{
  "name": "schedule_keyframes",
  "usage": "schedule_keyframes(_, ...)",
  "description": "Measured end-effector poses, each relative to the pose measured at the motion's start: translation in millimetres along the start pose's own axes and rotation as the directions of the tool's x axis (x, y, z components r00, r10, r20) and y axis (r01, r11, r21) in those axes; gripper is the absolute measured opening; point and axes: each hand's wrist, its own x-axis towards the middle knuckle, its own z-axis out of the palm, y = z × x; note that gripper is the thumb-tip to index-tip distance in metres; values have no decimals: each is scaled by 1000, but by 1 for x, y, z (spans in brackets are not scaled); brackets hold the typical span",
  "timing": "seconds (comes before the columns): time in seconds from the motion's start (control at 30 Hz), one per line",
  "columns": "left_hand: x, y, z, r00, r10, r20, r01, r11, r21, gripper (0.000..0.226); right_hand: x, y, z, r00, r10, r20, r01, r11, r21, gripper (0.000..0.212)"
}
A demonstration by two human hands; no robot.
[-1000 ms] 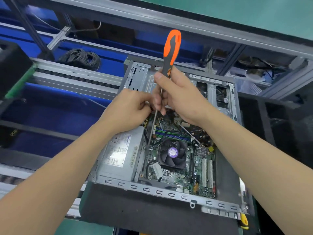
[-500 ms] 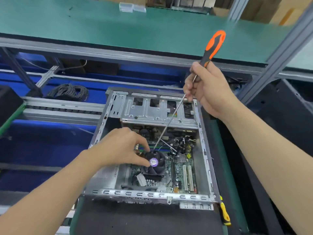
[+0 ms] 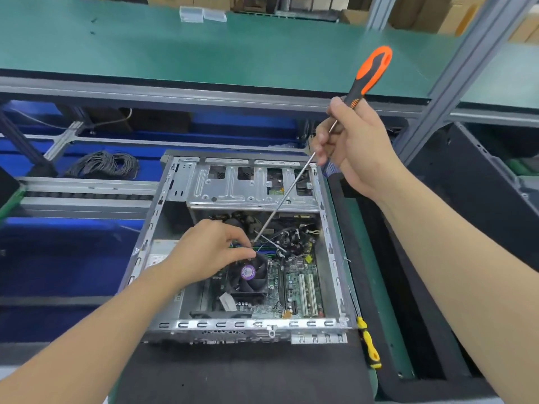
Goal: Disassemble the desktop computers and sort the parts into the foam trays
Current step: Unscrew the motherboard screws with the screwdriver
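**A:** Where's the fan (image 3: 249, 275), and how does it handle?

**B:** It's inside the case (image 3: 239, 325), right by the left hand (image 3: 210, 252). Probably light and brittle, so grab its sides. Right hand (image 3: 358, 147) grips the screwdriver (image 3: 370, 74). Left hand's curled at the tip, can't tell what it holds.

The left grip (image 3: 215, 249) sits low inside the case (image 3: 250, 324) with little room: fan (image 3: 250, 275) just under its fingertips, cables (image 3: 291, 237) just right of it, drive cage (image 3: 233, 188) beyond it, and the screwdriver (image 3: 285, 196) shaft slanting down to its fingertips. The right grip (image 3: 355, 153) stands in open air above the case's right wall, with free passage all round it.
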Motion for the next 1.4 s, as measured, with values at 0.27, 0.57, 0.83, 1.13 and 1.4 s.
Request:
schedule_keyframes(0.27, 9, 14, -2, 953, -154, 263, 304, 429, -851, 30, -3, 23, -3, 996, 91, -3, -91, 986, -143, 22)
schedule_keyframes(0.57, 34, 35, 21, 905, -43, 423, 389, 486, -783, 21, -14, 69, -3, 990, 131, 61, -112, 964, -242, 39)
schedule_keyframes(0.83, 41, 47, 65, 830, 234, 506, -386, 896, 218, 25, -18, 86, -9, 984, 167, 58, -145, 950, -275, 36)
schedule_keyframes(1.13, 45, 26, 76, 813, 215, 541, -435, 841, 321, 24, -30, 108, 1, 979, 174, 110, -137, 950, -280, 33)
schedule_keyframes(1.4, 44, 16, 80, 812, 224, 538, -398, 888, 230, 38, -43, 118, 7, 968, 180, 177, -131, 957, -259, 34)
